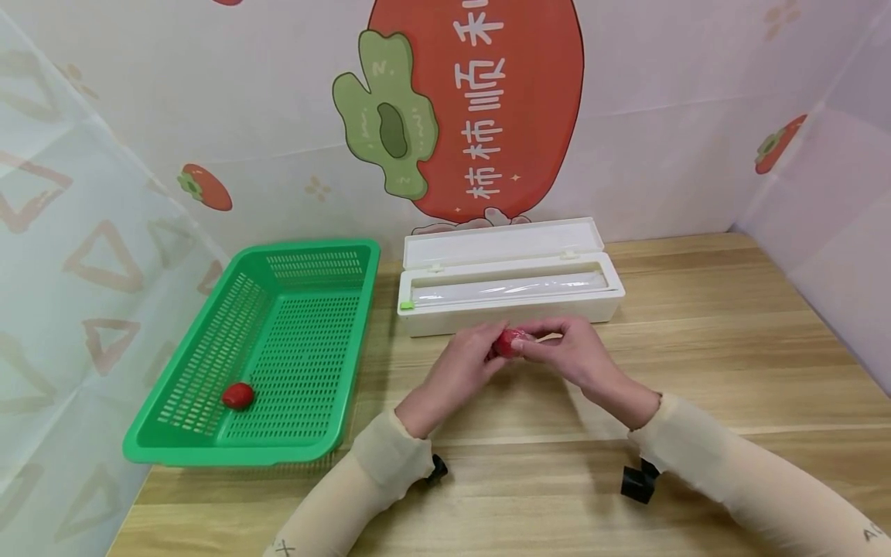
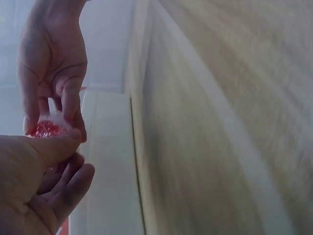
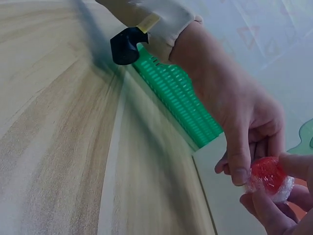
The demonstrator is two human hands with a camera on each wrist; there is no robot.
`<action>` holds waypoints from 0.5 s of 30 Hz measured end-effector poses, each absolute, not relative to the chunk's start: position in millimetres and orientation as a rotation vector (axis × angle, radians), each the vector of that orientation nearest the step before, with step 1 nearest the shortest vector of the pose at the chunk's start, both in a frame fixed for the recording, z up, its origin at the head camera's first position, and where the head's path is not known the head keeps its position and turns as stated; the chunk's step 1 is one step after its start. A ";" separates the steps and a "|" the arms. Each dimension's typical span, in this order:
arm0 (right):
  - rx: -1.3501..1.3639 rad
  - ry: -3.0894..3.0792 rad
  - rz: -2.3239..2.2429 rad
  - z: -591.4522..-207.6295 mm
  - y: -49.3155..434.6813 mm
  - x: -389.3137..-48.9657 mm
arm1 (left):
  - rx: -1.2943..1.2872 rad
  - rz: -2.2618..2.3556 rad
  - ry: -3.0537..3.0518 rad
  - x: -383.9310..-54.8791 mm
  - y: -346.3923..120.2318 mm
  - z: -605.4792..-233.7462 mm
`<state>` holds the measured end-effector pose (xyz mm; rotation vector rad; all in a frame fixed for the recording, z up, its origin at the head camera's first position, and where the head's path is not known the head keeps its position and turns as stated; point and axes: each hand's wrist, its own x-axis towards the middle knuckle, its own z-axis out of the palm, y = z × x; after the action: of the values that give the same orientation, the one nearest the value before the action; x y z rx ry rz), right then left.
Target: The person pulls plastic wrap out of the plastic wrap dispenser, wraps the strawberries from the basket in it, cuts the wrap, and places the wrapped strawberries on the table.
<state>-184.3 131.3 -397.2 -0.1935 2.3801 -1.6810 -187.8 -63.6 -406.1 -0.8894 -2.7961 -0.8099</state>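
A small red fruit point(image 1: 507, 343) is held between both hands above the table, in front of the white box. Clear plastic film clings around the fruit point(image 3: 268, 175) in the right wrist view, bunched at its side. My left hand point(image 1: 455, 370) grips it from the left with thumb and fingers. From the other side my right hand point(image 1: 581, 356) pinches the film-covered fruit. In the left wrist view the left thumb lies across the fruit point(image 2: 50, 128), covering part of it.
Behind the hands stands a white cling film box point(image 1: 511, 309), lid raised, a film roll inside. At the left a green plastic basket point(image 1: 348, 371) contains another red fruit point(image 1: 238, 396). A printed wall sheet point(image 1: 278, 116) rises behind the wooden table point(image 1: 731, 333).
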 end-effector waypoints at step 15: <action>-0.414 2.644 -1.466 -394.9 142.7 -183.7 | -1.019 -0.893 -2.745 -192.6 -74.1 -407.2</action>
<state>-183.7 142.7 -394.9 -0.4136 2.6437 -1.4660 -192.6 -74.1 -407.2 -1.0189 -2.7454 -0.8929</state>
